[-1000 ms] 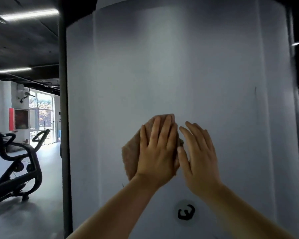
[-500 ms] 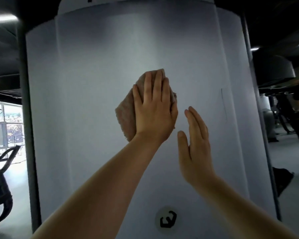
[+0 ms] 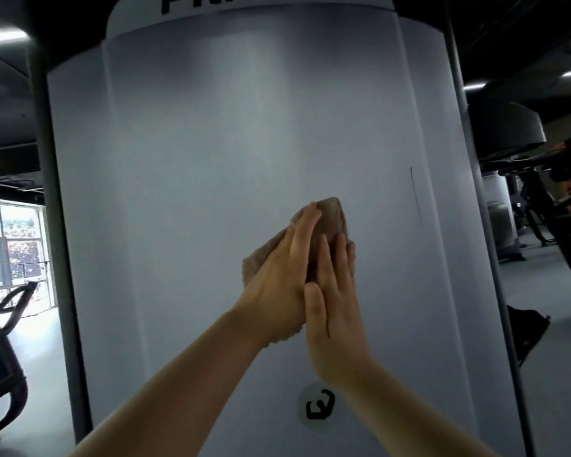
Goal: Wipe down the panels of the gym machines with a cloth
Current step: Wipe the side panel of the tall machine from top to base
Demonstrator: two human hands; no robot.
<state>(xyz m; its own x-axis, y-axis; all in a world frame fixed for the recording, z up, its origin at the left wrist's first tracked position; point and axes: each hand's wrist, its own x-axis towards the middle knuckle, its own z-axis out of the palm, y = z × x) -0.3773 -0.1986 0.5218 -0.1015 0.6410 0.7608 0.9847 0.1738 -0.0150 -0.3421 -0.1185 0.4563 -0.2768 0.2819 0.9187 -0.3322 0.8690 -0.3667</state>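
Head view: left hand [image 3: 285, 275] is pressing a brown cloth [image 3: 332, 216] flat-fingered against the middle of the white panel [image 3: 211, 159], right hand [image 3: 335, 311] lying straight-fingered beside it, overlapping the cloth edge, neither one clenching it. Cloth's long axis is running diagonally, lower-left to upper-right, tip pointing up-right. Judging mid-wipe: centre being covered now, top lettering, right-side dark line [image 3: 416, 196] and lower logo [image 3: 320, 409] still looking undone.

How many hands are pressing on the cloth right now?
2. The left hand lies flat over the cloth against the white panel; the right hand presses beside it, fingers overlapping the cloth's right edge.
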